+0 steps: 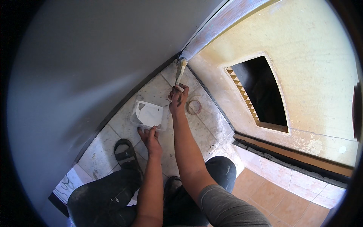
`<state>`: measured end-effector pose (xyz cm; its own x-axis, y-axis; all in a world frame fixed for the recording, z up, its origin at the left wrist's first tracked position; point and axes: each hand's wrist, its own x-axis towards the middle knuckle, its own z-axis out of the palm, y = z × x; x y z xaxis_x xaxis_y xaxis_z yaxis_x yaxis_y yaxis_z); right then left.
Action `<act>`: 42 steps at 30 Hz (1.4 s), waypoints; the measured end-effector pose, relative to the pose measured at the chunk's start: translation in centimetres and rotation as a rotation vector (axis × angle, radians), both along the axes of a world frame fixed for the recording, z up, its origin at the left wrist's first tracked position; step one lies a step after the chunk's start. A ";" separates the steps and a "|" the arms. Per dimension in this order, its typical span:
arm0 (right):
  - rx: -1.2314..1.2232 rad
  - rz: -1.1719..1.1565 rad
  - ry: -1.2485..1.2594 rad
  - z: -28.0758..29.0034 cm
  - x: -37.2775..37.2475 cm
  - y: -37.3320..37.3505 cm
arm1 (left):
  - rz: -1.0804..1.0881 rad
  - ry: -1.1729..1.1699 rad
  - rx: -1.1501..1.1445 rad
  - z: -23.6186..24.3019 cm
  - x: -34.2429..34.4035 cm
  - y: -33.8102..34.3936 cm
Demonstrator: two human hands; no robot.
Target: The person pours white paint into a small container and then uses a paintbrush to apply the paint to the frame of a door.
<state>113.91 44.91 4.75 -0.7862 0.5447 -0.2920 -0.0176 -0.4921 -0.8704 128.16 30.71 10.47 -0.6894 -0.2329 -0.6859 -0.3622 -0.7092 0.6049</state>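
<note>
My right hand, smeared with dark stains, is closed around the handle of a paintbrush. The brush's pale bristles point away from me, close to the corner where the grey panel meets the door frame. A flat grey shape lies along the brush handle; I cannot tell if it is a second tool. Lower and to the left, my left hand grips the near rim of a clear plastic container. White paint covers the container's bottom.
A roll of tape lies on the tiled floor right of my right wrist. The large grey panel bounds the left side. On the right stands a yellowish panel with a dark opening. My sandalled foot is near the container.
</note>
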 end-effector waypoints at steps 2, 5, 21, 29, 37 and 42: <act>0.029 0.017 -0.020 -0.1 0.1 0.2 | 0.002 -0.007 -0.007 -0.3 0.0 -0.1; 0.055 0.070 0.038 -0.2 -0.2 0.9 | -0.002 -0.002 -0.017 -0.5 0.1 -0.1; 0.320 0.054 0.061 -4.6 -2.0 2.6 | -0.034 -0.004 -0.019 -0.7 0.1 -0.4; 0.142 0.046 0.135 -3.5 -2.5 0.9 | -0.016 0.028 -0.010 -0.8 0.0 -0.8; -0.060 0.048 0.156 -2.7 -2.9 0.2 | -0.027 -0.004 -0.019 -0.8 0.2 -0.9; -0.290 -0.082 -0.054 -0.2 -4.5 -1.0 | -0.026 0.012 0.025 -1.1 0.6 -1.5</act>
<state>109.42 43.93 4.59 -0.7219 0.4933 -0.4853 -0.0247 -0.7192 -0.6944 128.75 29.23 9.36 -0.7036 -0.1978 -0.6825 -0.3733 -0.7144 0.5919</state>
